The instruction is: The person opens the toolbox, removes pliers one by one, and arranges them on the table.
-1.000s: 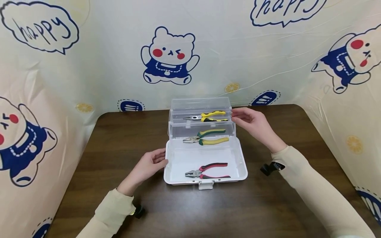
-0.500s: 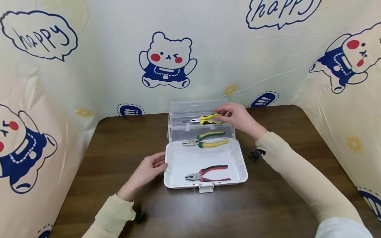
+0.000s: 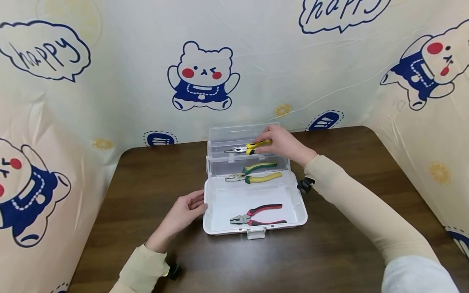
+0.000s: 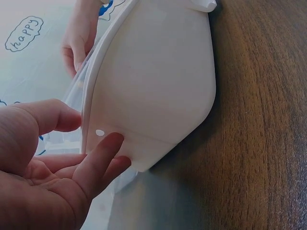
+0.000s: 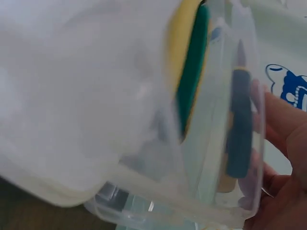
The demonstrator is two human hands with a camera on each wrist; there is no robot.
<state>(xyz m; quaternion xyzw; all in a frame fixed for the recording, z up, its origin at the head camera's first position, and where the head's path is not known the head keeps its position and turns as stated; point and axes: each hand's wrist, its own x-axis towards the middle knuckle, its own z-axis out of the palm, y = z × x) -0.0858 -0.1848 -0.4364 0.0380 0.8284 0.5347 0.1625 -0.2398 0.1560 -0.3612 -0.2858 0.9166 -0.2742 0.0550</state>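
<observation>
A white toolbox [image 3: 249,232] with stepped clear trays stands open on the table. My left hand [image 3: 183,213] holds its left side, thumb at the rim and fingers against the outer wall [image 4: 158,86]. At the back, my right hand [image 3: 280,142] grips the yellow-and-black handles of long-nose pliers [image 3: 239,150] in the upper clear tray [image 3: 220,156]; their metal nose points left. The handle ends are hidden behind the hand. Combination pliers with green-and-yellow handles [image 3: 261,179] lie in the lower tray. Red-and-black combination pliers [image 3: 239,219] lie in the white bottom.
The toolbox sits on a dark wooden table [image 3: 234,264]. A white latch [image 3: 256,233] sticks out at its front edge. The clear lid [image 3: 227,132] leans up at the back, near a printed cloth backdrop [image 3: 124,81] that surrounds the table.
My right hand has moved left from the toolbox's right back edge onto the handles of the long-nose pliers and taken hold of them. The left hand stays at the toolbox's left side.
</observation>
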